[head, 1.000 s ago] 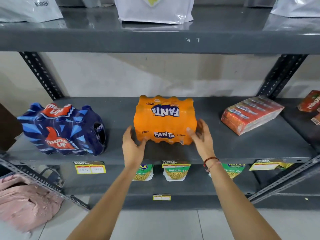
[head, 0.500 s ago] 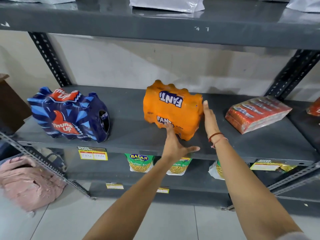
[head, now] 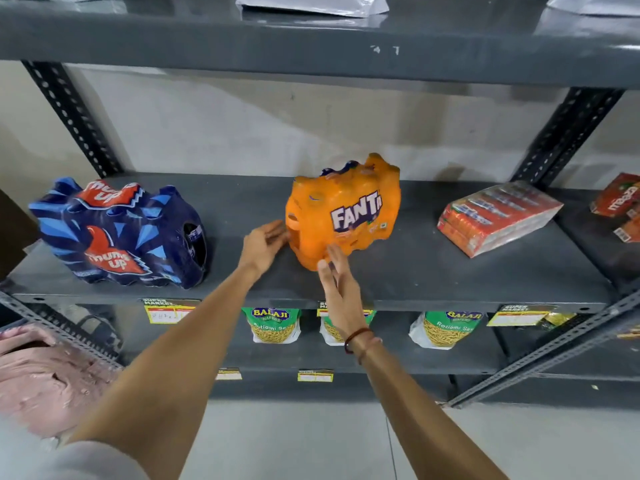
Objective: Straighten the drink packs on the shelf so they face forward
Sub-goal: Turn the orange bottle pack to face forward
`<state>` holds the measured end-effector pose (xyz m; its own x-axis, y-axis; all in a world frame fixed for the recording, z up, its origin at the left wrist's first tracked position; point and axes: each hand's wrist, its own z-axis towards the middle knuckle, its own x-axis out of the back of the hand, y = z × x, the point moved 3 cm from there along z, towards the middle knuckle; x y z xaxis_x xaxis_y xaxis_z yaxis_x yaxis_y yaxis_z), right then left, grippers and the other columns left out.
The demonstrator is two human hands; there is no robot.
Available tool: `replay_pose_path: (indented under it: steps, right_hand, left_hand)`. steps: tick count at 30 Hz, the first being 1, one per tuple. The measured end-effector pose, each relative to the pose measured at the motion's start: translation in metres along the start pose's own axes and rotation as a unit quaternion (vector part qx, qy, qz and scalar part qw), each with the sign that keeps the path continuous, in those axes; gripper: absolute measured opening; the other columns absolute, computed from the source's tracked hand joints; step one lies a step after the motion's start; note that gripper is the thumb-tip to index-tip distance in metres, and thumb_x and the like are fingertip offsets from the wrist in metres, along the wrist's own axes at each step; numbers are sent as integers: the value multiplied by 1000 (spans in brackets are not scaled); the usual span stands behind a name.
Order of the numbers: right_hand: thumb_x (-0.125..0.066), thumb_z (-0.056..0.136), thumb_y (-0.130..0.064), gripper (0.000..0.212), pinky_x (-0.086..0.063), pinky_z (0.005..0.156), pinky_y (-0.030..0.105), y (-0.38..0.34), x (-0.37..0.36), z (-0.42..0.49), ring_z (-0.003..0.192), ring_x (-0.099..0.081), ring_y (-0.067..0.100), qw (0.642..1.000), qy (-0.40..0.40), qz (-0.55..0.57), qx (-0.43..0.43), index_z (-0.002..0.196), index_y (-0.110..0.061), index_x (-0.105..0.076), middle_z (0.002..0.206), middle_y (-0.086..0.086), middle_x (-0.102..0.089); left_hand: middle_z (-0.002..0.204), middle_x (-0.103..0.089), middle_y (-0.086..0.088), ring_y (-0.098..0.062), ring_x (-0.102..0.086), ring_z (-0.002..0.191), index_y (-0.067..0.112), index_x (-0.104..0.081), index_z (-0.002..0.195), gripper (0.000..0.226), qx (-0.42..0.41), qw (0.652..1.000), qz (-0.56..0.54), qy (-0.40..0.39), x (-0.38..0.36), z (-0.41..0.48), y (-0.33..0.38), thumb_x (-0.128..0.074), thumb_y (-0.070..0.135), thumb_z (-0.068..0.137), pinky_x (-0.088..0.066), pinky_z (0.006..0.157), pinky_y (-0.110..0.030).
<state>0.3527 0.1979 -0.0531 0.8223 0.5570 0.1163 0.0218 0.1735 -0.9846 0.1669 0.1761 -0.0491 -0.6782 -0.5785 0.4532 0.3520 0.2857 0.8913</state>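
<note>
An orange Fanta pack (head: 343, 211) stands on the middle grey shelf (head: 433, 282), turned at an angle with one corner toward me and the logo side facing front-right. My left hand (head: 265, 244) touches its left end with the fingertips. My right hand (head: 337, 289) is flat and open at the pack's near bottom corner, fingers spread. A dark blue Thums Up pack (head: 117, 233) sits at the shelf's left, angled. A flat red pack of cartons (head: 498, 216) lies at the right, skewed.
Red Maaza cartons (head: 620, 206) sit at the far right edge. Balaji snack bags (head: 273, 323) hang on the shelf below, behind price labels (head: 166, 310). White bags rest on the top shelf (head: 311, 39). Slanted metal braces (head: 540, 351) cross both lower corners. A pink cloth bundle (head: 45, 375) lies lower left.
The Fanta pack has been rotated from facing front to an angled pose and shifted right. Both hands moved from its two sides to its left end and near corner.
</note>
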Motion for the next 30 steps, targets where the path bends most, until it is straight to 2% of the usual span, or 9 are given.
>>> replay_pose_path:
  steps: [1, 3, 5, 6, 9, 12, 14, 19, 30]
  right_hand:
    - [-48, 91, -44, 56, -35, 108, 29, -2, 2, 5, 134, -39, 14, 999, 10, -19, 24, 142, -22, -34, 145, -4, -42]
    - [-50, 90, -46, 53, -41, 106, 40, -6, 22, 20, 127, -45, 17, 991, 110, -56, 52, 134, -17, -42, 137, 3, -48]
    - [-49, 85, -55, 60, -44, 101, 45, -9, 55, 38, 121, -47, 23, 966, 238, -90, 51, 129, -13, -45, 131, 10, -47]
    - [-50, 81, -58, 69, -42, 103, 43, -9, 70, 48, 124, -45, 26, 958, 267, -99, 39, 132, -13, -42, 135, 13, -43]
    - [-61, 82, -47, 82, -30, 110, 42, -3, 99, 82, 139, -29, 29, 976, 195, -78, -56, 145, -14, -21, 153, 13, -24]
    - [-58, 84, -50, 80, -34, 108, 48, 7, 105, 103, 135, -38, 30, 989, 84, -63, -108, 147, -22, -17, 151, 9, -34]
    - [-55, 86, -49, 74, -38, 104, 47, 8, 103, 106, 129, -46, 30, 989, 68, -62, -114, 145, -21, -21, 145, 8, -43]
    - [-57, 86, -45, 70, -42, 105, 47, 12, 94, 87, 127, -48, 30, 987, 108, -77, -89, 142, -16, -27, 143, 11, -45]
    - [-60, 85, -42, 72, -43, 102, 56, 15, 76, 36, 127, -47, 34, 981, 111, -146, -63, 142, -12, -28, 141, 14, -45]
  left_hand:
    - [126, -62, -13, -24, -55, 120, 7, -55, 128, 39, 17, 998, 0, 66, 1, -3, -3, -55, 23, 92, -38, 102, -24]
    - [127, -61, -12, -25, -54, 120, 9, -54, 129, 40, 16, 990, -11, 138, -6, -17, 5, -45, 32, 97, -40, 102, -27]
    - [127, -60, -7, -18, -56, 113, 11, -49, 133, 48, 0, 990, -85, 109, -20, -31, 15, -44, 40, 95, -46, 87, -12]
    - [129, -58, -4, -15, -56, 112, 13, -44, 136, 54, 2, 989, -128, 78, -27, -36, 18, -48, 43, 92, -48, 84, -11]
    - [135, -54, 0, -17, -55, 118, 25, -38, 138, 73, -13, 992, -113, 45, -40, -37, 13, -60, 60, 77, -50, 95, -36]
    - [136, -52, -2, -21, -53, 120, 25, -38, 136, 76, -24, 998, -49, 35, -37, -33, 8, -61, 63, 74, -49, 97, -45]
    - [138, -49, -4, -24, -52, 122, 21, -37, 138, 73, -27, 999, -35, 17, -32, -31, 9, -62, 56, 78, -48, 98, -44]
    - [139, -50, -8, -26, -51, 123, 15, -34, 141, 71, -3, 999, -30, -30, -20, -26, 8, -62, 45, 82, -45, 100, -42]
    - [139, -49, -10, -28, -50, 125, 13, -32, 141, 66, -21, 999, -7, -44, 9, -52, -4, -60, 37, 86, -43, 99, -37]
